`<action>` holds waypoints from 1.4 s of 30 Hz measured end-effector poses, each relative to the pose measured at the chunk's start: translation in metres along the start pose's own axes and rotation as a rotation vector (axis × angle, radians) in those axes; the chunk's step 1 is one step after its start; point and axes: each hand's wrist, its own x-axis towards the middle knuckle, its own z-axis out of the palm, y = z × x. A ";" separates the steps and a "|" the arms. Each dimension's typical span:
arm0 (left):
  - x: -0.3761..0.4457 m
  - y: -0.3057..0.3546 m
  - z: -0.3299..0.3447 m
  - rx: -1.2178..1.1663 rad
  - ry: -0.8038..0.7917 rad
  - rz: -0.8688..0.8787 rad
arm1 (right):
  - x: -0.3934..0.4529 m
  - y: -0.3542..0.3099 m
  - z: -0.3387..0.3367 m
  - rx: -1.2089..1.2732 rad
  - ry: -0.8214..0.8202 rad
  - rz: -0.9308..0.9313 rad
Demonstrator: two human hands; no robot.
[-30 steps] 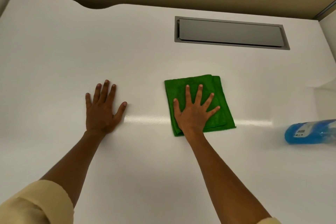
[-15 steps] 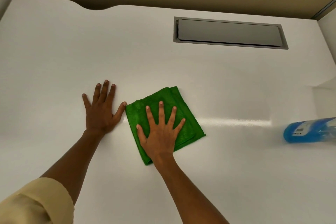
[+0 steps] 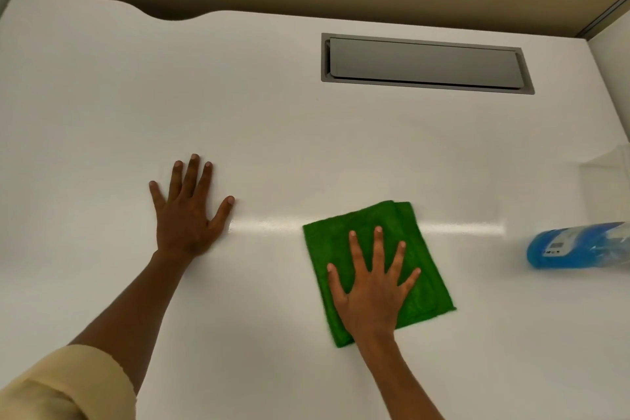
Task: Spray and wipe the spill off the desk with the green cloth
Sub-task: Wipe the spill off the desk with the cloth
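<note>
A folded green cloth lies flat on the white desk, right of centre. My right hand presses down on it with the palm flat and the fingers spread. To the left, my left hand rests flat on the bare desk with its fingers apart, holding nothing. At the right edge of the view a blue spray bottle lies on its side, apart from both hands. I see no distinct spill, only a bright glossy streak across the desk between the hands.
A grey rectangular hatch is set into the desk at the back right. A clear plastic object stands at the far right above the bottle. The desk's back edge meets a tan wall.
My right hand slid the cloth left until it was beside my left hand, and it has now moved back to the right and nearer to me. My left hand stayed in place.
</note>
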 end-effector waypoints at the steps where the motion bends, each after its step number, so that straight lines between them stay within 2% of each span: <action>1: 0.000 0.001 0.000 -0.004 0.001 0.000 | 0.006 0.009 -0.003 -0.005 -0.004 0.035; 10: 0.001 0.003 -0.002 -0.007 0.004 -0.006 | 0.084 0.068 -0.030 0.024 0.010 0.241; 19: 0.001 -0.001 0.001 0.007 0.005 -0.001 | 0.176 0.061 -0.045 0.066 0.040 0.286; 24: 0.002 -0.003 0.004 0.023 -0.002 0.000 | 0.214 0.025 -0.049 0.032 0.027 0.206; 30: 0.002 -0.003 0.003 0.019 -0.012 0.000 | 0.233 -0.053 -0.043 0.007 0.003 0.030; 37: 0.002 0.002 -0.002 0.018 -0.030 -0.006 | 0.187 -0.157 -0.026 0.007 -0.016 -0.231; 42: 0.003 0.002 -0.004 0.010 -0.041 0.002 | 0.137 -0.199 -0.009 0.034 0.004 -0.322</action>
